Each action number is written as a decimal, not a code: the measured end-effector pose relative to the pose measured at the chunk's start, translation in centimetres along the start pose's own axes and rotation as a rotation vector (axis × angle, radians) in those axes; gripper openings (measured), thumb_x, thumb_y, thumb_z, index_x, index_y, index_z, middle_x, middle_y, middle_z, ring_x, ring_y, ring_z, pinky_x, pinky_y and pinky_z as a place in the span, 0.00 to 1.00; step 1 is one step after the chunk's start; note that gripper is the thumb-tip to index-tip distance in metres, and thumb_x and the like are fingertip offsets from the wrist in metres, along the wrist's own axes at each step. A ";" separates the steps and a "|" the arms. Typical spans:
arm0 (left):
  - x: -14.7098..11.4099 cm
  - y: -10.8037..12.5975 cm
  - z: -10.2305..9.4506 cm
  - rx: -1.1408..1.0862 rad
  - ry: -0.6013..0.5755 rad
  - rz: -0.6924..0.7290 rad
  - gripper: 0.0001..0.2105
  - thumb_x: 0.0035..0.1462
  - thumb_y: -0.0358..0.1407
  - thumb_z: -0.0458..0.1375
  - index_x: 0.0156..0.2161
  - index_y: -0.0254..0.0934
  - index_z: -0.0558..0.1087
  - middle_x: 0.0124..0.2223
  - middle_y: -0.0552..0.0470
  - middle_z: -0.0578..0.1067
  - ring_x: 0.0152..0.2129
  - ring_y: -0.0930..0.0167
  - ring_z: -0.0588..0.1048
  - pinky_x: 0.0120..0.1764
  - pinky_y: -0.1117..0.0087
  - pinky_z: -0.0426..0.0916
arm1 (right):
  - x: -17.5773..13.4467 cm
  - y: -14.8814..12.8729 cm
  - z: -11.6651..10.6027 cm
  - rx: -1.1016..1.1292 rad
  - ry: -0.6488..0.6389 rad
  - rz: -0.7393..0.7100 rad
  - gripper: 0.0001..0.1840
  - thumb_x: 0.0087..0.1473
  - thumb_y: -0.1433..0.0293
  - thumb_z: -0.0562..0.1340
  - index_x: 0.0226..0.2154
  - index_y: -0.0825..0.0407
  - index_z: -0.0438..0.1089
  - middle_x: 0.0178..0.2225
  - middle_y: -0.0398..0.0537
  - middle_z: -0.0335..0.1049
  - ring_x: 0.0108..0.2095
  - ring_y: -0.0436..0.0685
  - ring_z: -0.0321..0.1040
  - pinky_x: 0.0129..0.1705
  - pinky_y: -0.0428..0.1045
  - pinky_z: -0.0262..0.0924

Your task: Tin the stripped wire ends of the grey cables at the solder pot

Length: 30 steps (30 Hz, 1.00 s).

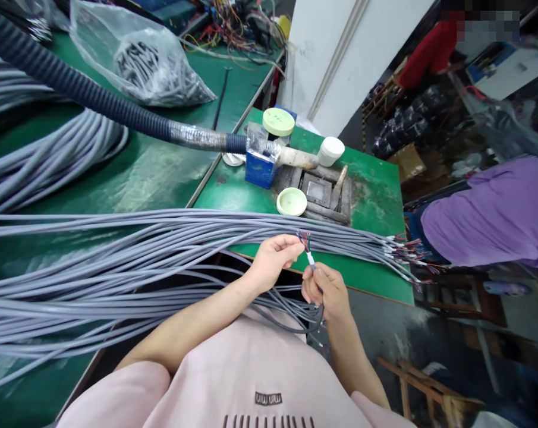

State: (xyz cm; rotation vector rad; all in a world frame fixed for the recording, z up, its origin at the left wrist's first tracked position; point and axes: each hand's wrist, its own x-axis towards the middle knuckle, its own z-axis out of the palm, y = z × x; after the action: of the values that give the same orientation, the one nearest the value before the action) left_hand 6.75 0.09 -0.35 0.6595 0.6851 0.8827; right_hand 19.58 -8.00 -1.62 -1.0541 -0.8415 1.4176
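My right hand [329,288] is closed around a grey cable [317,324] just below its stripped end. A white sleeve [310,258] sits there, and thin coloured wires [304,238] fan out above it. With thumb and fingertips pinched, my left hand [278,254] is at those wires; which of them it grips is too small to make out. Behind my hands, a long bundle of grey cables [233,221] runs across the table, its bare coloured wire ends [411,252] lying at the right edge. More grey cables [197,295] hang close to my body.
A ribbed hose [130,113] ends over a blue box [260,168], beside a square metal pot [317,191], a pale green lid [292,202] and a white tub [331,151]. A bag of cables [148,65] lies at the back left. A person in purple [491,214] is at the right.
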 end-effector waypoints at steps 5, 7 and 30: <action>0.4 -0.6 -0.2 -0.159 -0.098 -0.093 0.18 0.41 0.43 0.69 0.22 0.33 0.66 0.16 0.61 0.60 0.12 0.83 0.55 0.18 0.78 0.46 | 0.2 0.0 0.2 0.015 -0.018 0.042 0.17 0.56 0.57 0.61 0.27 0.54 0.69 0.08 0.30 0.48 0.09 0.43 0.41 0.14 0.43 0.49; 0.5 -0.7 -0.1 -0.182 -0.112 -0.116 0.19 0.41 0.43 0.69 0.21 0.34 0.64 0.16 0.61 0.60 0.13 0.83 0.55 0.18 0.78 0.46 | 0.2 0.1 0.2 0.001 -0.012 0.052 0.18 0.55 0.56 0.61 0.27 0.54 0.69 0.08 0.30 0.48 0.09 0.43 0.41 0.14 0.43 0.49; -0.3 -0.4 -0.1 0.141 0.155 0.256 0.10 0.46 0.40 0.66 0.32 0.36 0.77 0.21 0.58 0.69 0.16 0.81 0.60 0.20 0.78 0.57 | 0.9 0.0 0.4 -0.073 0.054 0.039 0.17 0.57 0.57 0.60 0.28 0.54 0.69 0.08 0.30 0.49 0.09 0.43 0.42 0.15 0.43 0.49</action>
State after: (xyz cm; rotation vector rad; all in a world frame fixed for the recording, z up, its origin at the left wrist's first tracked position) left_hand 6.68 -0.32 -0.60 0.8229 0.8192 1.1374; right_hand 19.24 -7.12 -1.56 -1.1651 -0.8425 1.3934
